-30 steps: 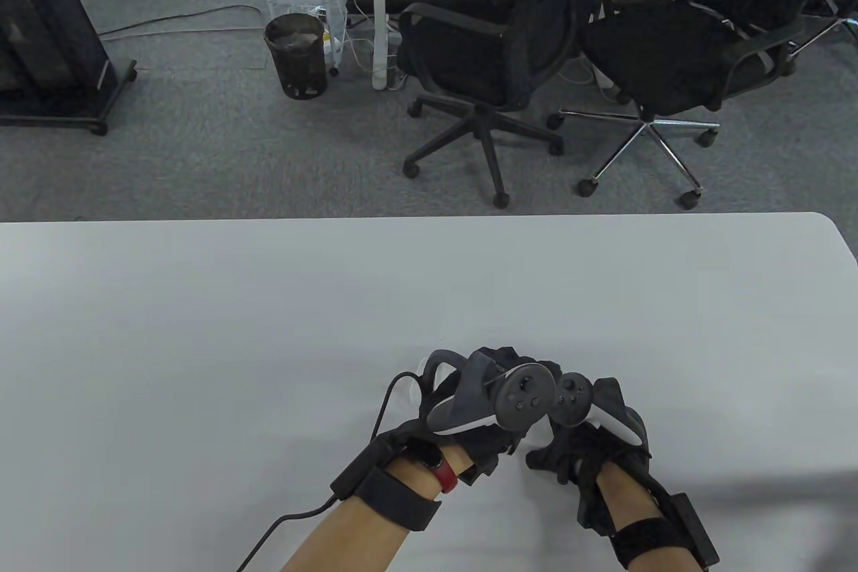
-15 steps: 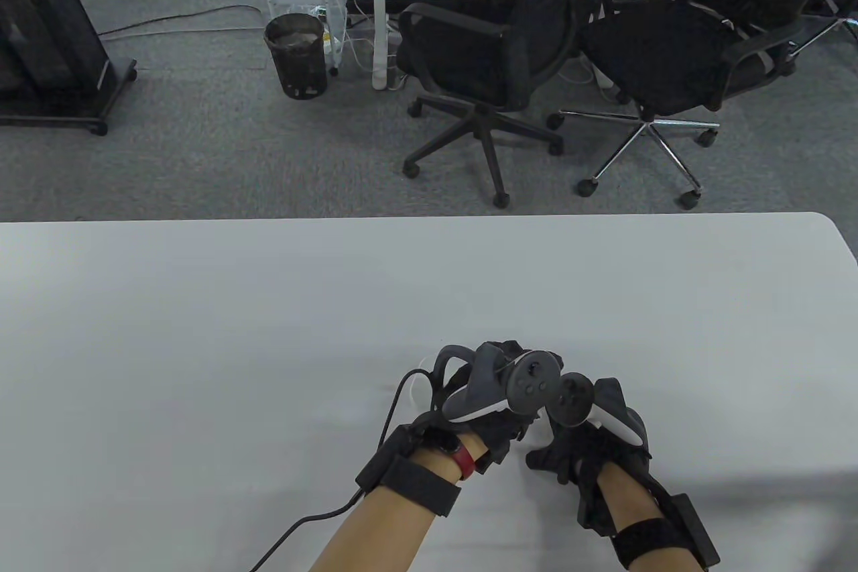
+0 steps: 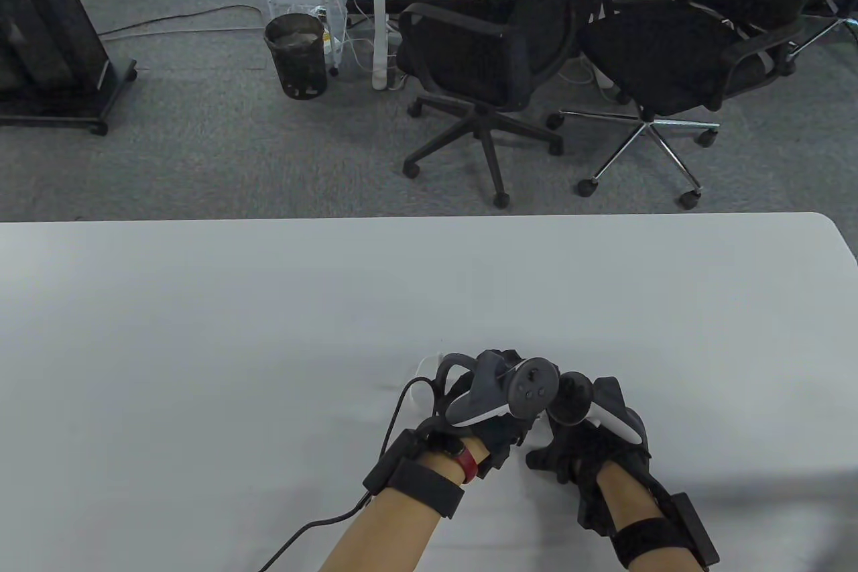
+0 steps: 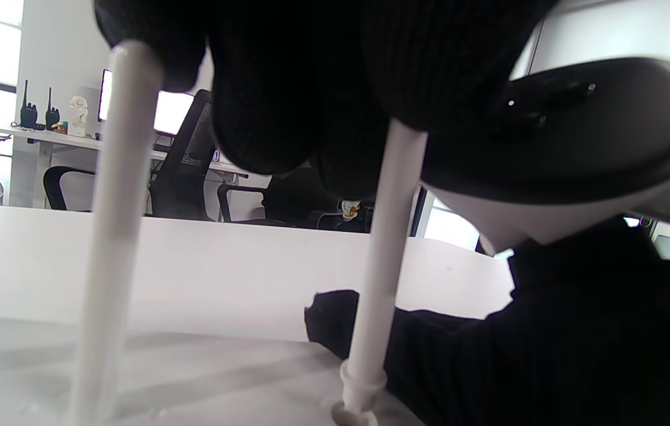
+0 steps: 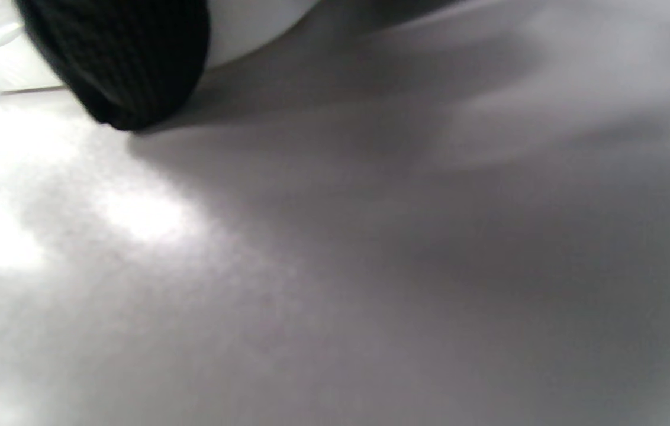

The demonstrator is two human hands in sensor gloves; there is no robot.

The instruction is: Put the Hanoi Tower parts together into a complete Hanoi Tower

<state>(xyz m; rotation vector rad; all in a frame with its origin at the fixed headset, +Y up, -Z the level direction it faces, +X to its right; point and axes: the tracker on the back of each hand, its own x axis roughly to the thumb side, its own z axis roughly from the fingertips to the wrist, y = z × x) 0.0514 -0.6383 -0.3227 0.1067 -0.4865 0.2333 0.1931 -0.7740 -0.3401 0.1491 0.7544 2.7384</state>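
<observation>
In the left wrist view two white pegs stand upright on a white base point(image 4: 205, 378). My left hand point(image 3: 499, 391) is over them. Its gloved fingers point(image 4: 287, 89) grip the top of the middle peg point(image 4: 379, 254), whose foot sits in a collar on the base. The other peg point(image 4: 113, 236) stands to its left, its top touching a fingertip. My right hand point(image 3: 583, 438) rests low on the base's right side, beside the peg's foot point(image 4: 489, 355). In the table view the hands hide the tower, apart from a white sliver point(image 3: 423, 367). No discs are in view.
The white table point(image 3: 268, 330) reaches to its far edge and its rounded right corner. Two black office chairs point(image 3: 482, 62) and a bin point(image 3: 296, 55) stand on the floor beyond. My left glove's cable point(image 3: 322, 522) trails over the table's near edge.
My left hand and forearm have shifted right and a little nearer, closing on the right hand. The right hand has stayed in place.
</observation>
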